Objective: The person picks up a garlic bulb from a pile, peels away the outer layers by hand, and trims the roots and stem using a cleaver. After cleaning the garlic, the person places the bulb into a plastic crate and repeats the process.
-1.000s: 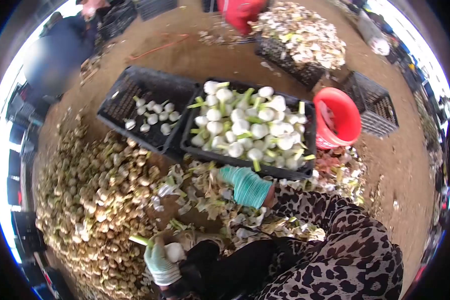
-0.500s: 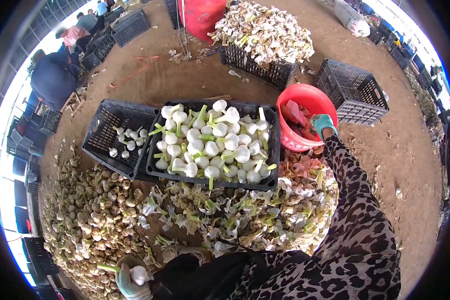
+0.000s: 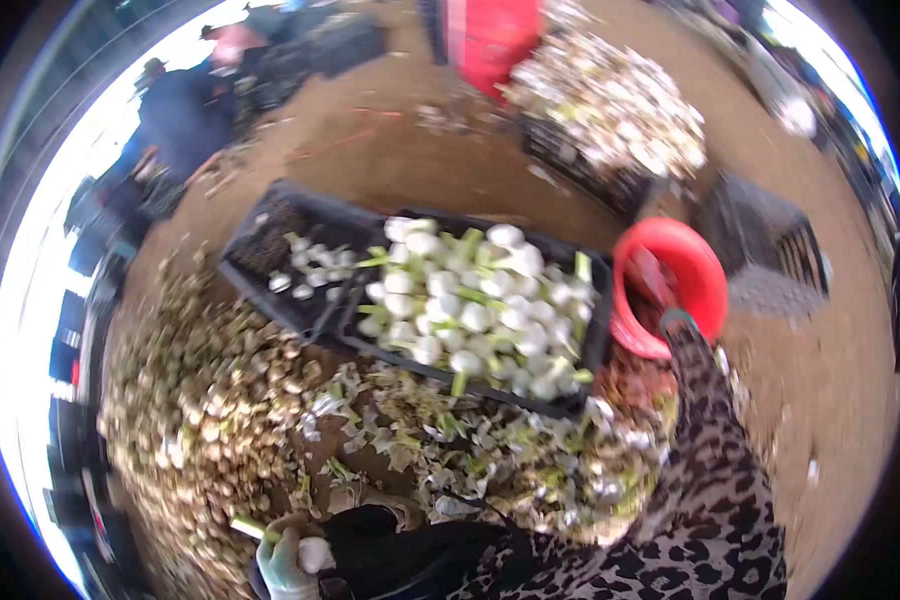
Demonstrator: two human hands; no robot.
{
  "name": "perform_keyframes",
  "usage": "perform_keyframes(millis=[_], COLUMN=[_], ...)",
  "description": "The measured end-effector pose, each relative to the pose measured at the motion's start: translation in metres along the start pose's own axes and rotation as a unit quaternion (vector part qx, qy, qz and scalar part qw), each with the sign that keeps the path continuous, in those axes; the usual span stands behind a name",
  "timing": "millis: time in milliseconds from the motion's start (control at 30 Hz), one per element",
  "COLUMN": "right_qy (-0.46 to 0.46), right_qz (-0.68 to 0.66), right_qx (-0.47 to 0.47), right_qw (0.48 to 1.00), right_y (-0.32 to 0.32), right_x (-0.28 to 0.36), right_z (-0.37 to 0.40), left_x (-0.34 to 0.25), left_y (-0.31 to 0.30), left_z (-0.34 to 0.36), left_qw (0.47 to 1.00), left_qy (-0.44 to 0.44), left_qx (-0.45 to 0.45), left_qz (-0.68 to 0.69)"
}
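Observation:
At the bottom left, my gloved left hand (image 3: 288,562) is closed around a peeled white garlic bulb (image 3: 316,555) with a green stem poking out on the other side. My right arm, in a leopard-print sleeve, stretches out to the red bucket (image 3: 705,330). Only the teal edge of my right hand's glove (image 3: 678,320) shows at the rim; its fingers are out of sight inside, near some reddish material (image 3: 650,277). Between the hands stands a black crate (image 3: 598,330) heaped with white garlic bulbs (image 3: 475,315).
A second black crate (image 3: 270,225) with several small bulbs adjoins on the left. Unpeeled garlic (image 3: 200,420) is piled at left, with peelings (image 3: 530,450) in front. Behind stand a crate of skins (image 3: 610,100) and a grey-black crate (image 3: 765,240). A person (image 3: 185,120) sits far left.
My view has swung, so the scene shifts right and tilts, with blur. The right hand has gone deeper into the red bucket. My left hand still holds the garlic bulb.

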State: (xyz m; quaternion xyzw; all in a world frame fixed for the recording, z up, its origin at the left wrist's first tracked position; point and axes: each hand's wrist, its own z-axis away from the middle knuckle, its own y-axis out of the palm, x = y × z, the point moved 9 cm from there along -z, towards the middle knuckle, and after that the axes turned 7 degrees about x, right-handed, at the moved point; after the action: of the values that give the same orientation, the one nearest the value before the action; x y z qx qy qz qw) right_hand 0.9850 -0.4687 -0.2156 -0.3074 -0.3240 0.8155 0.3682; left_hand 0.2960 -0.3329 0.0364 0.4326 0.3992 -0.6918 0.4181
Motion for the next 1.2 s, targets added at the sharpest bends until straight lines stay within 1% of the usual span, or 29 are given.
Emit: perform_keyframes(millis=[33, 67, 100, 167, 233, 267, 333, 400, 433, 467, 500, 533, 567, 600, 633, 667, 700, 733, 800, 867, 900, 933, 967, 1000, 1033, 1067, 1100, 1133, 1200], right_qy=[-0.03, -0.055, -0.075, -0.094, -0.1, -0.098, -0.083, -0.147, -0.331, -0.272, -0.237, -0.266, -0.278, -0.173, -0.145, -0.018, -0.021, -0.031, -0.255, -0.395, -0.378, -0.354, -0.341, -0.33, -0.305, -0.394, -0.418, -0.443, -0.497], right_qz=[0.038, 0.075, 0.111, 0.176, 0.231, 0.252, 0.207, 0.324, 0.301, -0.053, -0.075, 0.005, 0.105, 0.264, 0.08, -0.199, -0.455, -0.674, -0.783, -0.649, -0.708, -0.762, -0.769, -0.773, -0.767, -0.778, -0.768, -0.737, -0.665], right_qx=[-0.008, -0.015, -0.02, -0.026, -0.014, -0.001, -0.041, -0.01, -0.016, 0.104, 0.11, -0.101, -0.3, -0.258, -0.271, -0.1, -0.135, -0.166, -0.262, -0.197, -0.138, -0.072, -0.041, -0.005, 0.002, -0.099, -0.06, -0.038, -0.001], right_qw=[0.999, 0.996, 0.991, 0.98, 0.968, 0.963, 0.974, 0.935, 0.894, 0.955, 0.962, 0.959, 0.906, 0.913, 0.948, 0.975, 0.88, 0.719, 0.502, 0.62, 0.58, 0.537, 0.539, 0.542, 0.565, 0.479, 0.482, 0.51, 0.558], right_y=[-0.038, -0.053, -0.038, 0.029, 0.108, 0.106, 0.08, 0.031, 0.044, -0.023, -0.021, -0.033, -0.046, -0.059, -0.096, -0.089, -0.08, -0.067, -0.055, -0.061, -0.059, -0.055, -0.058, -0.061, -0.059, -0.029, -0.047, -0.066, -0.069], right_x=[0.045, 0.073, 0.073, 0.006, -0.091, -0.079, -0.105, -0.085, -0.094, -0.084, -0.105, -0.122, -0.146, -0.156, -0.144, -0.173, -0.191, -0.204, -0.185, -0.108, -0.074, -0.038, -0.003, 0.029, 0.054, 0.059, 0.114, 0.147, 0.171], right_z=[-0.006, -0.003, 0.003, -0.002, -0.044, -0.042, -0.052, 0.018, 0.016, 0.122, 0.118, 0.112, 0.138, 0.163, 0.24, 0.243, 0.256, 0.267, 0.283, 0.305, 0.311, 0.317, 0.318, 0.318, 0.308, 0.222, 0.249, 0.27, 0.3], left_x=[0.008, -0.001, 0.002, 0.009, 0.011, 0.007, 0.01, 0.007, 0.005, 0.005, 0.01, 0.013, 0.01, 0.003, -0.02, -0.04, -0.047, -0.043, -0.041, -0.035, -0.012, 0.013, 0.015, 0.014, 0.01, 0.005, 0.003, 0.005, 0.018], left_y=[-0.004, 0.006, 0.004, 0.001, -0.001, -0.003, -0.004, -0.002, -0.003, -0.001, -0.004, -0.006, -0.003, 0.0, 0.008, 0.014, 0.016, 0.013, 0.012, 0.001, -0.007, -0.009, -0.009, -0.006, -0.004, -0.003, -0.002, -0.004, -0.017], left_z=[0.002, 0.006, 0.008, 0.008, 0.01, 0.011, 0.01, 0.011, 0.011, 0.008, 0.006, 0.004, 0.003, 0.003, 0.01, 0.017, 0.022, 0.022, 0.023, 0.028, 0.021, 0.017, 0.021, 0.027, 0.034, 0.04, 0.045, 0.049, 0.051], left_qw=[0.999, 0.996, 0.994, 0.99, 0.986, 0.989, 0.987, 0.988, 0.987, 0.987, 0.989, 0.987, 0.988, 0.987, 0.993, 0.979, 0.948, 0.947, 0.949, 0.954, 0.985, 0.963, 0.98, 0.972, 0.972, 0.971, 0.963, 0.954, 0.961], left_qy=[-0.041, -0.072, -0.064, -0.058, -0.056, -0.072, -0.06, -0.069, -0.06, -0.053, -0.04, -0.043, -0.018, 0.01, 0.068, 0.132, 0.222, 0.229, 0.213, 0.194, 0.128, 0.059, 0.011, 0.009, -0.011, -0.031, -0.034, -0.036, -0.042], left_qx=[-0.024, -0.024, -0.03, -0.038, -0.024, -0.037, -0.022, -0.002, 0.002, 0.016, 0.01, 0.012, 0.041, 0.062, 0.092, 0.109, 0.11, 0.113, 0.117, 0.1, 0.115, 0.125, 0.089, 0.113, 0.12, 0.119, 0.125, 0.124, 0.096], left_qz=[0.018, 0.048, 0.079, 0.122, 0.155, 0.123, 0.15, 0.141, 0.148, 0.154, 0.145, 0.151, 0.146, 0.145, 0.017, -0.108, -0.199, -0.194, -0.2, -0.206, 0.014, 0.232, 0.177, 0.208, 0.204, 0.203, 0.237, 0.27, 0.258])
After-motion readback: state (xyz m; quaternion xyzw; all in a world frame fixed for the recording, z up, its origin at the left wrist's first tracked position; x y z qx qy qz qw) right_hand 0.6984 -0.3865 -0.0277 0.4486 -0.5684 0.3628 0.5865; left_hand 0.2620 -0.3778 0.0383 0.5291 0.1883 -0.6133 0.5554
